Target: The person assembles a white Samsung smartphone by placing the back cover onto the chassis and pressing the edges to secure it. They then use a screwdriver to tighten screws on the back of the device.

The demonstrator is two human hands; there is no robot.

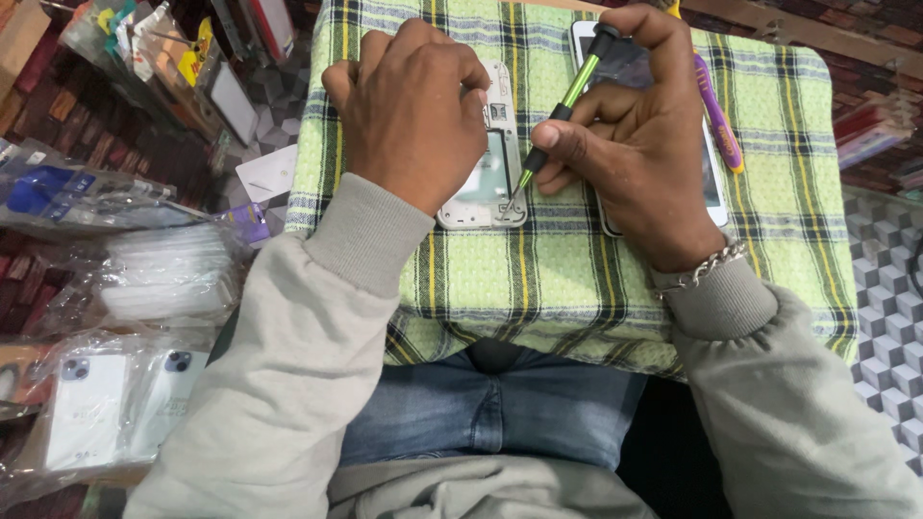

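My left hand (409, 111) presses down on a white opened phone frame (486, 187) that lies on a green checked cloth (558, 279) over my lap. My right hand (639, 159) grips a thin green and black screwdriver (567, 101), index finger on its cap, with the tip touching the frame's lower right corner. Under my right hand lies a white smartphone (713, 178), mostly hidden. A purple tool (716, 120) rests beside that phone on the cloth.
To the left lie plastic bags with white phone cases (96, 404), white parts (163, 274) and small packaged accessories (173, 58). A patterned cube-print surface (889, 308) shows at the right. My jeans (490, 404) are below the cloth.
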